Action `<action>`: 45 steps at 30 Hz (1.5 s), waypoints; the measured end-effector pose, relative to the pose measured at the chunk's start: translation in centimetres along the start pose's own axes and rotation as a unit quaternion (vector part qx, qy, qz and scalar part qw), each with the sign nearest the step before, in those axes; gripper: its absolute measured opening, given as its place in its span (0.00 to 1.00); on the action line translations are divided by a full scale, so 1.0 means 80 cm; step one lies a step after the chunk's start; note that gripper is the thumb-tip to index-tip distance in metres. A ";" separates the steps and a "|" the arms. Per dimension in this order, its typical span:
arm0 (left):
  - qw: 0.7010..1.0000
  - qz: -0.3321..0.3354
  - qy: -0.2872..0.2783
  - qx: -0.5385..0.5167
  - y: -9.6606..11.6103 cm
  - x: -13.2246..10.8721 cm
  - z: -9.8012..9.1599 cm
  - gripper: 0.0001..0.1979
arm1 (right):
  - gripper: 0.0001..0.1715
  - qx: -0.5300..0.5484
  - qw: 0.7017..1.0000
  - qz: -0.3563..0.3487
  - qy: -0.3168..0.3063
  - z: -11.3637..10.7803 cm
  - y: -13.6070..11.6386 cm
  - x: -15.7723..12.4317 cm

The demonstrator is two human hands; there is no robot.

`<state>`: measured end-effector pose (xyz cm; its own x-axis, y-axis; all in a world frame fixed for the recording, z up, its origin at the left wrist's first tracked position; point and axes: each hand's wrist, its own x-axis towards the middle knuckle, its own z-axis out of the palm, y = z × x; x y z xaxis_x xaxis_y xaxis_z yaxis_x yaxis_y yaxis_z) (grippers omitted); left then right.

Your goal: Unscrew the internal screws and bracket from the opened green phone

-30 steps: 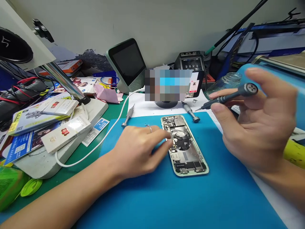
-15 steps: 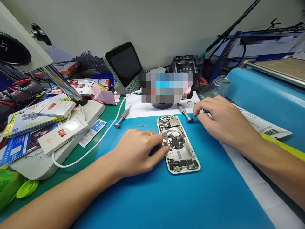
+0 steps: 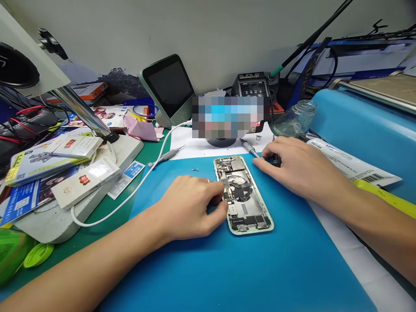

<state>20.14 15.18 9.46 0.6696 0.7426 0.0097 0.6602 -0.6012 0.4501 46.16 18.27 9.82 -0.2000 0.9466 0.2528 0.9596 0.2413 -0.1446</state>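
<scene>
An opened phone (image 3: 247, 203) with its circuit boards bare lies on a blue mat (image 3: 260, 268). My left hand (image 3: 190, 208) rests on the mat, its fingers curled and pressed against the phone's left edge. My right hand (image 3: 295, 169) lies palm down just right of the phone's top. Its fingertips close on the cap end of a grey screwdriver (image 3: 247, 147). A dark screwdriver (image 3: 276, 160) shows between its fingers, under the hand.
Another grey screwdriver (image 3: 167, 154), a white cable (image 3: 136, 190) and tiny screws (image 3: 195, 169) lie left of the phone. A glass jar (image 3: 294, 119), a soldering station (image 3: 253, 84) and a small screen (image 3: 169, 89) stand behind. Boxes cover the microscope base (image 3: 48, 225) at left.
My right hand came down from holding the dark screwdriver in the air, laid it on the mat and moved left to the grey screwdriver. My left hand stayed at the phone.
</scene>
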 end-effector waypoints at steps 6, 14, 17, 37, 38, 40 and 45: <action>1.000 -0.012 -0.010 -0.009 0.000 0.003 0.000 0.10 | 0.13 -0.007 0.993 0.010 0.116 -0.016 -0.014 -0.005; 0.998 -0.015 0.046 -0.046 -0.003 0.002 0.000 0.09 | 0.12 0.025 0.923 -0.138 0.359 -0.026 -0.016 -0.016; 0.988 -0.005 0.136 -0.076 -0.005 -0.001 0.000 0.08 | 0.13 0.079 0.904 -0.156 0.390 -0.023 -0.023 -0.024; 0.935 0.114 0.183 -0.282 -0.002 0.003 0.005 0.07 | 0.32 0.395 0.870 -0.140 0.261 0.014 -0.091 -0.062; 0.931 0.107 0.197 -0.288 -0.003 0.004 0.007 0.08 | 0.37 0.386 0.875 -0.152 0.249 0.016 -0.090 -0.062; 0.932 0.100 0.207 -0.282 -0.003 0.004 0.010 0.08 | 0.43 0.369 0.885 -0.168 0.228 0.019 -0.089 -0.061; 0.951 0.082 0.248 -0.165 0.000 -0.004 0.014 0.11 | 0.45 0.376 0.873 -0.179 0.253 0.025 -0.089 -0.060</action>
<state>20.32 14.60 8.44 0.4581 0.7434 0.4873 0.3623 -0.6568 0.6614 39.88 12.46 7.72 -0.1652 0.6119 0.7735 0.4135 0.7549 -0.5090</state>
